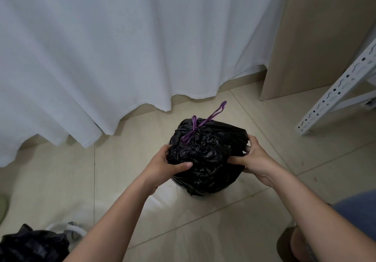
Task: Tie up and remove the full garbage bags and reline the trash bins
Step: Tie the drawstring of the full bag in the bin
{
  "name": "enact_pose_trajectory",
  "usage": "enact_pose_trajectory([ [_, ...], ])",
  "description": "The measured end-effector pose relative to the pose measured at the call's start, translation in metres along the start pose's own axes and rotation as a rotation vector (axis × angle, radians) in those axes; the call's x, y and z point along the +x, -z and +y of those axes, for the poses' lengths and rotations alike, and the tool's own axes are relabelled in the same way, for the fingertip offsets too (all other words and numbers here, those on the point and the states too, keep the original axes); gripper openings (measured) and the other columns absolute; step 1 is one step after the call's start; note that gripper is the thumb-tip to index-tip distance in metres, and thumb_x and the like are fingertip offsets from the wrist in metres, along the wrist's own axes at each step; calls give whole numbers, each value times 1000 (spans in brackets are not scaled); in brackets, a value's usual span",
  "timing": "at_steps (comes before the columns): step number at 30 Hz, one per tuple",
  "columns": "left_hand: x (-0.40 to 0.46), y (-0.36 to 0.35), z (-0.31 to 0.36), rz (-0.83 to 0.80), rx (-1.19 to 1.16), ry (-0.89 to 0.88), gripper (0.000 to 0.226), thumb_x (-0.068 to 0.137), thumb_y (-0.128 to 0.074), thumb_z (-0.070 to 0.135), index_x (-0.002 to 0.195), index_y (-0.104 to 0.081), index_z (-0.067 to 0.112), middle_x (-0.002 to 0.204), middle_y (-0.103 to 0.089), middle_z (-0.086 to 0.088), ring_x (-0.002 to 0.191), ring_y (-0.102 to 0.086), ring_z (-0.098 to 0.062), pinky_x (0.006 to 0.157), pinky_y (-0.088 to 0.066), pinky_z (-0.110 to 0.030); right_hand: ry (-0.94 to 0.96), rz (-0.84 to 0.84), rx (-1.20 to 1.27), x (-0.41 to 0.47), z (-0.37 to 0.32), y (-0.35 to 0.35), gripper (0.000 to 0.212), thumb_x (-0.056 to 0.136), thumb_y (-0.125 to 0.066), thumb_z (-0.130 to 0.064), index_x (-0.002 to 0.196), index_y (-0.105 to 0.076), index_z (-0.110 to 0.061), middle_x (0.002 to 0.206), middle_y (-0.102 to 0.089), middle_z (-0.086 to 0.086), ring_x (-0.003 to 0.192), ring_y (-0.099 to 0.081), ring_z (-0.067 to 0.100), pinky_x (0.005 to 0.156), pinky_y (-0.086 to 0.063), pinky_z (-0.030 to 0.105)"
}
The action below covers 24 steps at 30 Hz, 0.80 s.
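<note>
A full black garbage bag (205,155) sits in the middle of the floor, its neck tied with a purple drawstring (198,126) whose loop sticks up to the right. A sliver of a white bin rim shows under the bag's lower left side; the rest of the bin is hidden. My left hand (165,166) grips the bag's left side, thumb across the front. The bag's right side is held by my right hand (253,155), fingers pressed into the plastic.
White curtains (122,48) hang close behind the bag. A beige cabinet (317,37) and a white perforated metal rack leg (335,94) stand at the right. Another black bag (30,245) and a white bin rim (67,228) lie bottom left. A knee and slipper sit bottom right.
</note>
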State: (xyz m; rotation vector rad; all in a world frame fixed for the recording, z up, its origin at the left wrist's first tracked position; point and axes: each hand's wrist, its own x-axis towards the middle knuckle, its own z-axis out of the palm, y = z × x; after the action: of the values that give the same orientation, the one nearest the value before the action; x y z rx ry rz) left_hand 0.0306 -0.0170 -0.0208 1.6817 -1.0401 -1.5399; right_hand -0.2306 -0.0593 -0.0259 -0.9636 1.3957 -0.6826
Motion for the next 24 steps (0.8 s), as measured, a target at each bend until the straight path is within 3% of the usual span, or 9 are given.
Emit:
enact_pose_trajectory([
  [3, -3, 4, 2, 16, -11, -8, 72, 66, -87, 26, 128, -50, 24, 117, -63, 6, 102, -64, -12, 80, -52, -23, -37, -124, 0, -4, -2, -5, 83, 76, -82, -17, 126, -24, -51, 128, -49, -4, 114, -55, 19, 77, -58, 44],
  [8, -10, 12, 18, 72, -77, -40, 86, 46, -88, 37, 124, -55, 21, 114, -68, 0, 100, -68, -17, 94, -53, -38, 15, -176, 49, -6, -12, -6, 72, 80, -76, -28, 126, -26, -52, 127, -59, 1, 114, -59, 19, 74, -59, 43],
  [11, -14, 12, 28, 93, -124, -81, 83, 47, -88, 37, 122, -57, 19, 105, -73, 1, 91, -72, -15, 79, -58, -29, 76, -158, 36, -4, -21, -7, 71, 72, -75, -43, 127, -31, -49, 125, -62, -5, 110, -62, 13, 83, -57, 45],
  [14, -18, 11, 36, 99, -172, -106, 81, 48, -88, 34, 121, -57, 17, 100, -75, -1, 86, -73, -16, 65, -55, -22, 124, -136, 58, -3, -27, -9, 61, 77, -72, -44, 124, -36, -49, 125, -60, -6, 110, -62, 13, 86, -56, 48],
  [17, -21, 11, 42, 105, -199, -133, 79, 48, -88, 30, 120, -58, 16, 95, -76, -1, 82, -73, -15, 59, -54, -21, 173, -122, 61, -2, -32, -10, 42, 86, -68, -38, 114, -41, -53, 126, -59, -4, 108, -63, 14, 85, -56, 50],
  [21, -22, 12, 47, 102, -187, -165, 81, 47, -87, 34, 121, -58, 18, 96, -76, 1, 84, -73, -14, 61, -56, -22, 231, -95, 50, -1, -40, -7, 44, 92, -64, -33, 125, -41, -48, 118, -64, -3, 94, -70, 10, 68, -59, 36],
  [24, -21, 12, 49, 75, -171, -166, 87, 48, -86, 37, 126, -55, 18, 98, -76, 3, 86, -72, -11, 61, -55, -22, 230, -81, 65, 2, -43, -2, 40, 95, -60, -29, 126, -43, -47, 117, -66, -8, 94, -70, 9, 66, -58, 35],
])
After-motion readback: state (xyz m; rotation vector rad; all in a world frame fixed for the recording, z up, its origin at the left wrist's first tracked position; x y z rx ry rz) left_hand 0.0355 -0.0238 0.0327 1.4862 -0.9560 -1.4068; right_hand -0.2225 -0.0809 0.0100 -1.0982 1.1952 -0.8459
